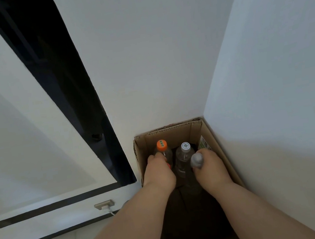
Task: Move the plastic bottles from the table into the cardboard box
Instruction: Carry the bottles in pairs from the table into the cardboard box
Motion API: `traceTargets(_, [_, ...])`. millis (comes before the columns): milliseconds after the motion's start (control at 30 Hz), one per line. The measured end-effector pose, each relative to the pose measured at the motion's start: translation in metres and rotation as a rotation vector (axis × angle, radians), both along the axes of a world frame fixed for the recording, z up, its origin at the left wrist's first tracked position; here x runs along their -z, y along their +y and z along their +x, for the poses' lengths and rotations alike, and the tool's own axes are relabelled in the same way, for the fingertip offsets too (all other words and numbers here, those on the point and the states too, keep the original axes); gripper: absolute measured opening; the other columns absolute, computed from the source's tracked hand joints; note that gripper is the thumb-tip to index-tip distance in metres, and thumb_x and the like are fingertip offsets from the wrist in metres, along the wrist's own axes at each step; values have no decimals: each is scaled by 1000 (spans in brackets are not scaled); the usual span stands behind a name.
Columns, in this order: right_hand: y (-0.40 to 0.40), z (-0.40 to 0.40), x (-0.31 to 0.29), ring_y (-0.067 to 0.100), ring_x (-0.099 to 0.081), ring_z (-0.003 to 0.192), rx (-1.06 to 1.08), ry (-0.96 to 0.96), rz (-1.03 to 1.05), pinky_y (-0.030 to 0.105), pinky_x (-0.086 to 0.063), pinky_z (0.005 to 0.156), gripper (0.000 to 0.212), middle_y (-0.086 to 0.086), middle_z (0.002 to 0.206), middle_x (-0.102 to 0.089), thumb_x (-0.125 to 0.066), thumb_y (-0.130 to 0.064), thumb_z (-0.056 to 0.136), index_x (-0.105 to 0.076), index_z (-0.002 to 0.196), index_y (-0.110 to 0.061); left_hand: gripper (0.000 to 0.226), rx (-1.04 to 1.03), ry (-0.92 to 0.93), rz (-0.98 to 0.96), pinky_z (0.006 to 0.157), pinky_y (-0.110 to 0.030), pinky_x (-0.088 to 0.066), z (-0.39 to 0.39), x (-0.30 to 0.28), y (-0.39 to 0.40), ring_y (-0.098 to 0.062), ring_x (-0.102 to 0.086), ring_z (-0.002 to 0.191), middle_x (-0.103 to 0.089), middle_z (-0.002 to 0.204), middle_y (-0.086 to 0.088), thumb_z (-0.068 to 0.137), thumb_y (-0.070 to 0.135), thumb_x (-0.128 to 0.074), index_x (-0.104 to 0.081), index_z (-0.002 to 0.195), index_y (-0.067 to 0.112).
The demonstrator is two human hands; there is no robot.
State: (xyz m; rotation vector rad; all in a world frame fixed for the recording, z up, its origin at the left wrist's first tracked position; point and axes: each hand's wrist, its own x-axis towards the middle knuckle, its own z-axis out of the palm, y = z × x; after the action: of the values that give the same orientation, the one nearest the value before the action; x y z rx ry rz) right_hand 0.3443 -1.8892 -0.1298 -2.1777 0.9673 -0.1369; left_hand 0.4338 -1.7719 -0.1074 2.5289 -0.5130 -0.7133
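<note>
inside the open brown cardboard box (214, 147), the left hand (158, 172) is closed on the clear orange-capped plastic bottle (162, 149) at ten o'clock; the right hand (210, 164) grips a grey-capped plastic bottle (196, 159). both should be lowered upright beside the clear white-capped bottle (185, 152) before release.

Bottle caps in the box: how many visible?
3. Orange cap far left by the left hand; white cap centre; grey cap in the right hand. Hands may hide more.
</note>
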Motion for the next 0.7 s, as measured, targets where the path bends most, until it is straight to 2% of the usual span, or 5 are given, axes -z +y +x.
traceTargets(67, [2,-1,-1,24,-61,96,-1,8,23,32,-49,79,18,7,103,-62,-61,-2,85,-60,100,-13,55,18,-1,-14,98,-30,-44,-3,0,2,-24,-55,118,-44,137,-6,86,2,-67,-47,136,17])
traceTargets(133, [4,-3,-1,24,-57,112,-2,26,27,34,-48,95,36,7,120,-59,-62,1,83,-59,116,-13,60,36,5,-14,101,-31,-44,-5,0,4,-23,-54,120,-43,138,-5,85,3,-68,-45,138,19])
traceTargets(300, [9,-8,-1,27,-50,128,-55,74,-11,32,-42,103,53,8,137,-54,-61,3,84,-53,133,-13,57,124,-2,19,102,-32,-45,-10,-4,9,-23,-56,115,-43,137,-6,86,2,-66,-47,138,17])
traceTargets(500, [9,-13,-4,30,-61,111,-56,185,-112,31,-48,86,31,10,119,-64,-67,-8,84,-59,114,-13,32,274,-21,176,99,-35,-47,-15,-6,9,-26,-60,114,-59,126,-13,92,0,-58,-59,123,9])
traceTargets(700, [8,-17,-9,32,-64,99,-164,282,-215,31,-48,74,17,11,107,-68,-63,-12,87,-60,104,-14,18,322,-91,211,79,-30,-49,-15,-9,13,-25,-66,97,-69,105,-11,94,2,-57,-68,105,10])
